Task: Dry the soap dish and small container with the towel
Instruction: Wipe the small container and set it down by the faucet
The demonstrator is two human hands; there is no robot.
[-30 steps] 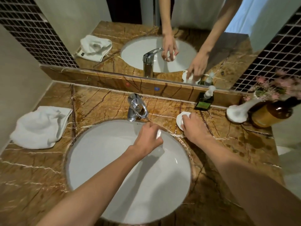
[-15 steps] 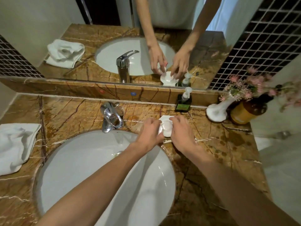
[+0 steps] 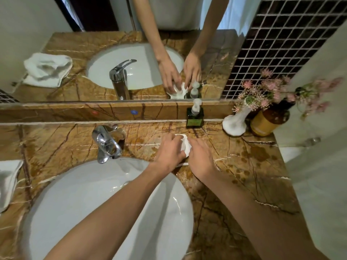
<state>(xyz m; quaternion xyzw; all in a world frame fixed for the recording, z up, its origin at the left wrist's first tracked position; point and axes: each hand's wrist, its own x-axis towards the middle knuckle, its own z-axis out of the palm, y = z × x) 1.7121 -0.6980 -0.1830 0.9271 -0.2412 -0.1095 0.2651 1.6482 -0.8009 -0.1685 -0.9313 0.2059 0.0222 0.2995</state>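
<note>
A small white soap dish [image 3: 185,145] sits on the brown marble counter just right of the tap, mostly covered by my fingers. My left hand [image 3: 169,154] closes on its left side and my right hand [image 3: 201,160] on its right side. The mirror shows the dish's scalloped white rim between both hands. A white towel [image 3: 7,182] lies crumpled at the far left edge of the counter, away from both hands. I cannot make out a separate small container; anything under my left fingers is hidden.
The chrome tap [image 3: 107,145] stands over the white basin [image 3: 80,199]. A green pump bottle [image 3: 194,118], a white vase [image 3: 234,123] with pink flowers and an amber jar [image 3: 266,121] line the back right. Wet patches [image 3: 260,154] mark the counter on the right.
My left hand, holding something small and white over the basin, moved right to the dish and closed on it beside my right hand. The view shifted right, cutting off most of the towel.
</note>
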